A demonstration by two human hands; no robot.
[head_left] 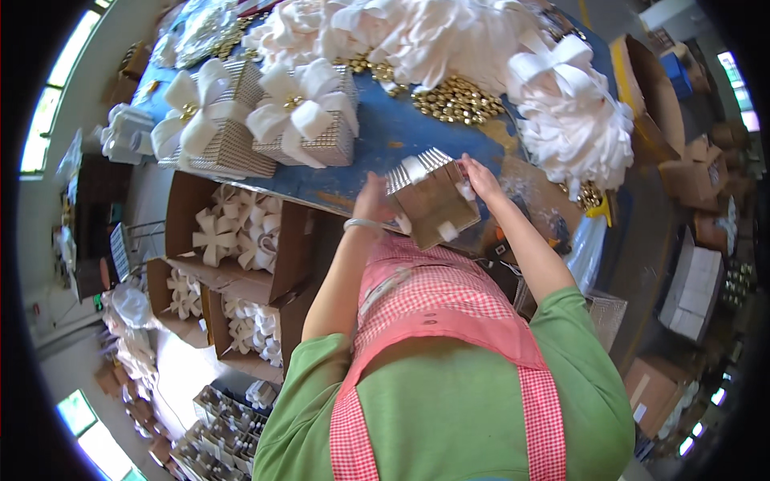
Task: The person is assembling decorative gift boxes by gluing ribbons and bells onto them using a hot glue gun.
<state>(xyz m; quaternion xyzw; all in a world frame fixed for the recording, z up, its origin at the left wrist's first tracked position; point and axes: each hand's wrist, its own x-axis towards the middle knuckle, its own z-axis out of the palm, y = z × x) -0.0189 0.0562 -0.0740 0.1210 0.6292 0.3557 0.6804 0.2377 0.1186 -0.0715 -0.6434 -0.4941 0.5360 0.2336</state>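
Between my hands, above the table's front edge, is a tilted square box point(433, 200) with a plain brown face toward me, silver beaded rows along one side and white pads at its corners. My left hand point(370, 199), smeared by motion, is at its left side. The fingers of my right hand point(480, 178) grip its upper right edge. Two finished-looking silver beaded boxes stand at the left, a nearer box point(329, 144) and a farther box point(241, 144). Each carries a white fabric bow with a gold bead centre.
The blue table point(381, 128) holds a pile of gold beads point(457, 100) and a large heap of white fabric pieces point(385, 32). More white bows point(573, 112) are stacked at the right. Below left, a cardboard carton point(293, 248) contains white bows. An open carton point(650, 96) stands far right.
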